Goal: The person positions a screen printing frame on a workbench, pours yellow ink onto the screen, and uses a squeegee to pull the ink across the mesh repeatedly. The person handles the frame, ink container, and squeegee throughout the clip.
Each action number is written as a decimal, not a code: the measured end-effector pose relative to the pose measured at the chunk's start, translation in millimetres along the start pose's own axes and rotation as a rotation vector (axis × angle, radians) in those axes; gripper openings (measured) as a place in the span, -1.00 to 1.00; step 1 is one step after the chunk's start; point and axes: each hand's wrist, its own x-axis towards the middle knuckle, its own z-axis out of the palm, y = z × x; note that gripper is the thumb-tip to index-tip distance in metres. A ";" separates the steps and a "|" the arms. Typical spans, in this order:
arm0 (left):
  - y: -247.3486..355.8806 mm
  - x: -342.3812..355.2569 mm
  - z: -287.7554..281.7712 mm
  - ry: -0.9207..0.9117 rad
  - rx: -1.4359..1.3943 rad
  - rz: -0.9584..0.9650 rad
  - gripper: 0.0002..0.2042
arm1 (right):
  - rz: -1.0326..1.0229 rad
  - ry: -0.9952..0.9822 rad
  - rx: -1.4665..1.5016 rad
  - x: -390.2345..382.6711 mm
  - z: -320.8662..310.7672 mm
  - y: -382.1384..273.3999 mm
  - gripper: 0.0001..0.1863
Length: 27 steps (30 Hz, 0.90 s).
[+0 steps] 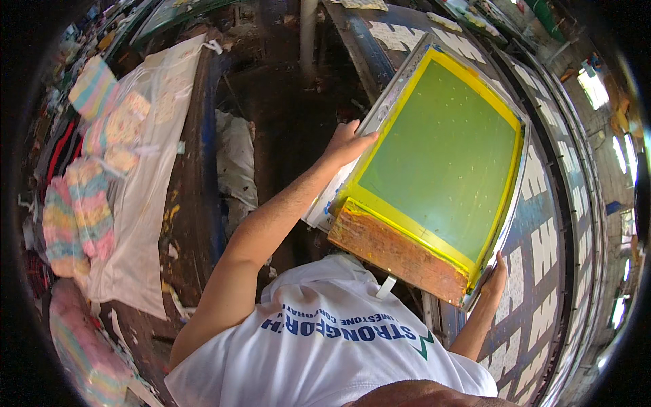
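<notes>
Screen-printing frame (441, 159), large and rectangular, sits tilted across a long printing table (542, 224) that curves along the right of the view. Judged from this pose, handling it well calls for keeping both side rails level, holding the frame square to the white panels on the table under it, and keeping the mesh from dragging over the surface.

The frame has a pale metal rim, a bright yellow border and a translucent green mesh dotted with small pale specks. Along its near end rests a worn wooden bar (397, 252), orange-brown and stained with ink, lying across the full width.

The person's left hand (347, 142) grips the frame's left rail near its far half, fingers curled over the rim and closed on it. The right hand (495, 278) holds the frame's near right corner, just beside the end of the wooden bar; its fingers wrap under the rim, though how tightly cannot be told.

Nearer than the frame is the person's white printed shirt (325, 339). Left of the frame, across a dark gap of floor, lies a white cloth sheet (146, 197) on a second bench. On and beside that sheet, well apart from the frame, are stacks of pastel striped fabric (74, 217).
</notes>
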 end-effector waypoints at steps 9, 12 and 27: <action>3.7 194.8 3.2 -0.133 -0.139 0.029 -0.39 | 0.053 -0.033 0.081 83.9 149.5 -17.3 -0.57; 3.2 234.4 6.7 -0.139 -0.208 -0.043 -0.38 | 0.090 -0.041 0.031 110.0 174.5 -35.4 -0.62; -38.5 491.4 14.3 -0.378 -0.290 0.087 -0.39 | 0.019 0.280 -0.054 135.9 355.6 -46.1 -0.61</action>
